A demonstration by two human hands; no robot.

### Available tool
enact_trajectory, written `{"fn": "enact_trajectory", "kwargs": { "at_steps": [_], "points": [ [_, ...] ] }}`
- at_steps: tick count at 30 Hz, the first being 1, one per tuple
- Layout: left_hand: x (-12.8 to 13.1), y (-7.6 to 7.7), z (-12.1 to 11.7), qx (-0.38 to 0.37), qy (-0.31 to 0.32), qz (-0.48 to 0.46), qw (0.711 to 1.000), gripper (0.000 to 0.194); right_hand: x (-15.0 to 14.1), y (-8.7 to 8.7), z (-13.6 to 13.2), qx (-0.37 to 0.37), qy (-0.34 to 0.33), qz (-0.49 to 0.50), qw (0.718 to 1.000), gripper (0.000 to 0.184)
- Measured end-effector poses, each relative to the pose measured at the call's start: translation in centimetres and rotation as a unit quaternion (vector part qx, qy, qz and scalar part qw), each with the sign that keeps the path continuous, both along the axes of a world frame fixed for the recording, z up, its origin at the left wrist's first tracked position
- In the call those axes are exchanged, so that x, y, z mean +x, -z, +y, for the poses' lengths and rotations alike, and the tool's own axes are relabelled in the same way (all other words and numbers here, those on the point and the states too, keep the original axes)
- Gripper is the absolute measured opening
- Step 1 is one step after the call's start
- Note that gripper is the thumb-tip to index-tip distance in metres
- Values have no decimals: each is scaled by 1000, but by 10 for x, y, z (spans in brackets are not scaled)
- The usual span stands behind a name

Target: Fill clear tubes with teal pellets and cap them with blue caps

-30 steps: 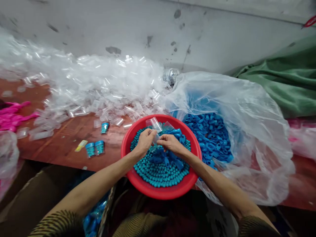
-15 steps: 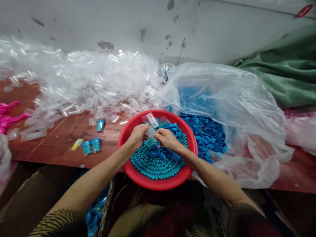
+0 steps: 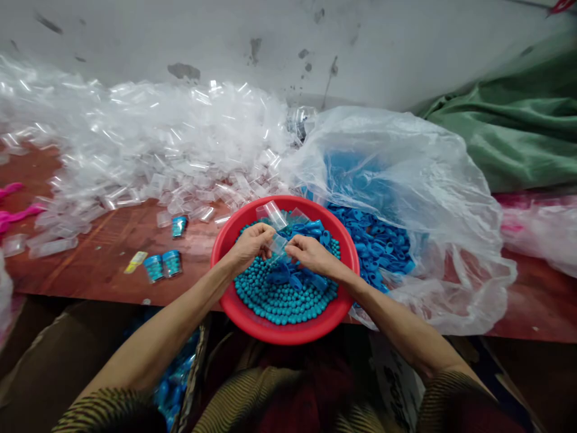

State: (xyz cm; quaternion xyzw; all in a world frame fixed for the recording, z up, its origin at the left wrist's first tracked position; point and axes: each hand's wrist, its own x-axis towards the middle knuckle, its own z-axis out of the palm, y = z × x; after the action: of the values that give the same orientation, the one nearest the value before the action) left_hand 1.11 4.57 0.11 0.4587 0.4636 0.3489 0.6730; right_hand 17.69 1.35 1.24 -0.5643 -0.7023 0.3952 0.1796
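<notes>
Over a red basin (image 3: 288, 335), my left hand (image 3: 252, 245) pinches one end of a small clear plastic tube (image 3: 277, 244). The fingers of my right hand (image 3: 311, 255) are closed at the tube's other end. Whether anything else is between my right fingertips is hidden. Below my hands, turquoise beads (image 3: 283, 310) fill the basin's bottom. Blue plastic caps with a loop shape (image 3: 295, 279) lie on the beads, and other clear tubes (image 3: 274, 214) rest toward the basin's back.
A heap of clear tubes (image 3: 180, 138) lies along the wall. Bead-filled tubes (image 3: 172, 263) and a yellow packet (image 3: 136, 262) lie left on the red-brown table (image 3: 103, 264). Right of the basin, a clear bag (image 3: 451, 180) covers blue caps (image 3: 378, 240). Pink pieces (image 3: 20, 214) lie far left.
The whole view has shifted slightly, so things sit a little further left and higher. Both hands stay at the clear tube over the basin, with the fingers barely moved.
</notes>
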Motion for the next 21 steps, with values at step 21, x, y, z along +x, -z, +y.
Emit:
{"fn": "enact_trajectory", "kwargs": {
  "at_steps": [21],
  "points": [
    [-6, -10, 18, 92, -210, 137, 964, 13, -7, -14, -9, 108, -29, -220, 969, 41]
  ]
}}
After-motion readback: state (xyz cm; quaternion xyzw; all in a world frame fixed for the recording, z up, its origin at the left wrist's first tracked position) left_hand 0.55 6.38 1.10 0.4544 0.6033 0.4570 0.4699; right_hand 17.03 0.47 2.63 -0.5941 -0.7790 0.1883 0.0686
